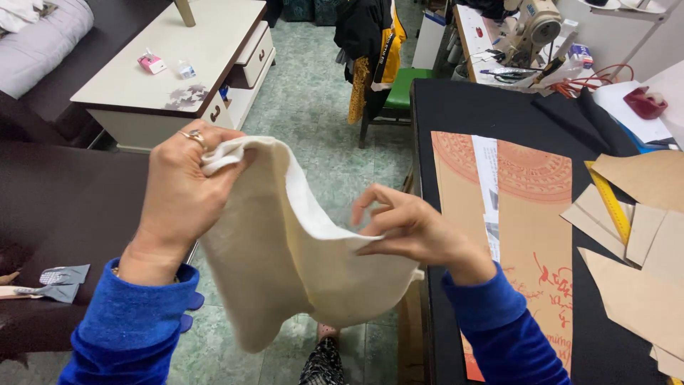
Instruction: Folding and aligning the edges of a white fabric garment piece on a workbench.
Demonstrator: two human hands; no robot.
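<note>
- Holding one cream cloth piece [285, 264] mid-frame, above the floor: left hand [178, 192] bunched its top corner, right hand [406, 228] pinched the edge w/ thumb & fingertips.
- Looked soft, light, floppy; prob. best gripped at edges/corners.
- Count: 1 cloth, 2 hands; yellow ruler [609, 203] & approx. 5 brown card pieces [634, 292] at right.

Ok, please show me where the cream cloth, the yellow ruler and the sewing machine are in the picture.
cream cloth [285, 271], head view, on its broad hanging middle.
yellow ruler [611, 203], head view, midway along its length.
sewing machine [533, 25], head view, on its pale body.
</note>
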